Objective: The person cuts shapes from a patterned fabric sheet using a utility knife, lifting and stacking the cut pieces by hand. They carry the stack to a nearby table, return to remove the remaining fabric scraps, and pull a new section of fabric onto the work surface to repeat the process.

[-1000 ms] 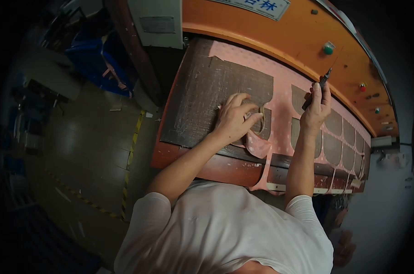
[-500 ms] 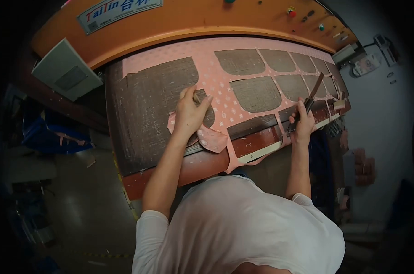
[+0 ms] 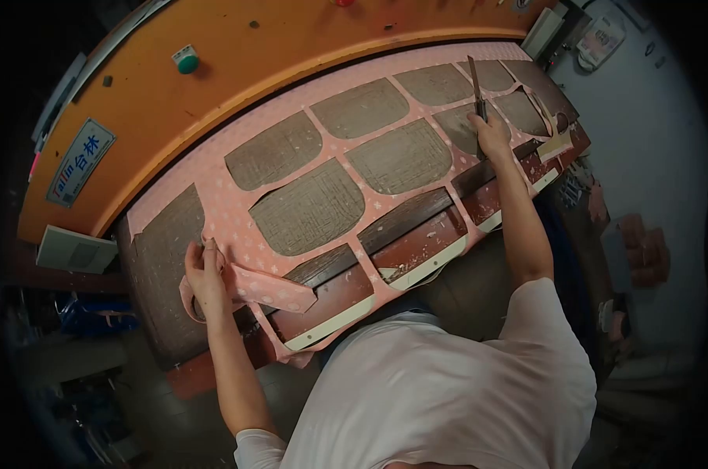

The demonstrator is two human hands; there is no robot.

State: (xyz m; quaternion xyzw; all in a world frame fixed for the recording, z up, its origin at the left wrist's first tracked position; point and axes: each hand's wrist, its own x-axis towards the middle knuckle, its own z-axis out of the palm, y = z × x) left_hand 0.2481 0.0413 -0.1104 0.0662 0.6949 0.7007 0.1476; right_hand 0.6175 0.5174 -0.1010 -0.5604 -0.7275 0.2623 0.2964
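A pink sheet with white printed motifs [image 3: 241, 227] lies across a dark brown board [image 3: 159, 281], with several rounded openings cut through it. My left hand [image 3: 207, 277] is at the sheet's left end, thumb and fingers pinched on its edge. Beside that hand a flap of the same sheet [image 3: 272, 289] is folded over toward the front. Over the sheet's right part, my right hand [image 3: 492, 139] grips a long-bladed knife [image 3: 474, 82], its blade pointing up and away from me.
Behind the board runs an orange machine beam [image 3: 260, 51] with a green button [image 3: 187, 62]. A pale strip [image 3: 330, 322] edges the red-brown front ledge. Pink stacks [image 3: 643, 250] stand at the right, a blue bag [image 3: 96, 314] at the lower left.
The view has turned toward the right. My right hand has carried the knife from near the front edge to farther over the sheet. My left hand stays by the sheet's left end.
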